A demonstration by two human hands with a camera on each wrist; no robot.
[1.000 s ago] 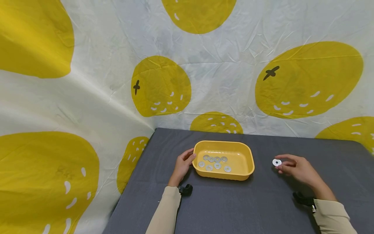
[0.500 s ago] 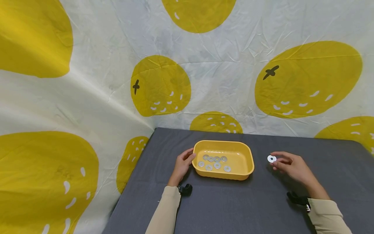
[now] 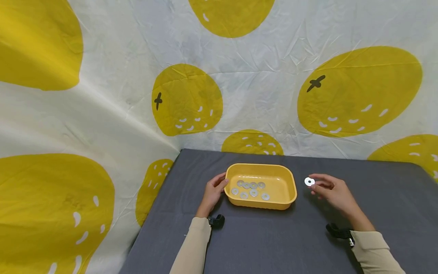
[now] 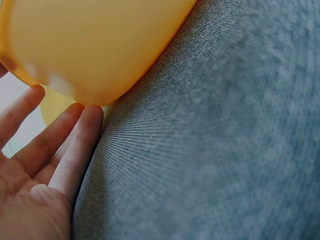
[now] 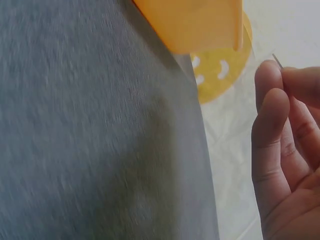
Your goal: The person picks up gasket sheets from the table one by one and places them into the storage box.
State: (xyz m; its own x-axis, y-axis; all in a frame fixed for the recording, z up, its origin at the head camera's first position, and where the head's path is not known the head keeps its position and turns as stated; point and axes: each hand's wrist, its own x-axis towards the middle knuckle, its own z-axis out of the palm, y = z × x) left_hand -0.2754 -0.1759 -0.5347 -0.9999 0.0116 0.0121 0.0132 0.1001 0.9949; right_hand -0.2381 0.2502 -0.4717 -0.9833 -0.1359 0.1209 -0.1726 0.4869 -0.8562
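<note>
A shallow yellow tray (image 3: pixel 261 205) stands on the grey cloth with several metal washers (image 3: pixel 253 193) spread over its left part. At the tray's left end is my left hand (image 3: pixel 213 193); it holds the end, thumb at the rim and fingertips (image 4: pixel 91 115) against the outer wall. My right hand (image 3: pixel 333 193) is in the air just right of the tray. Between thumb and fingertips it pinches one washer (image 3: pixel 309 182), its holed face showing in the head view. In the right wrist view this washer's thin edge (image 5: pixel 277 61) shows above the fingertips.
Grey cloth (image 3: pixel 273 239) covers the table on all sides of the tray. Behind it and along the left hangs a white curtain (image 3: pixel 260 95) with large yellow fruit prints. Both wrists wear dark straps (image 3: pixel 216 221).
My right hand has moved left with the pinched washer, closer to the tray's right end. The left hand and the tray keep their place.
</note>
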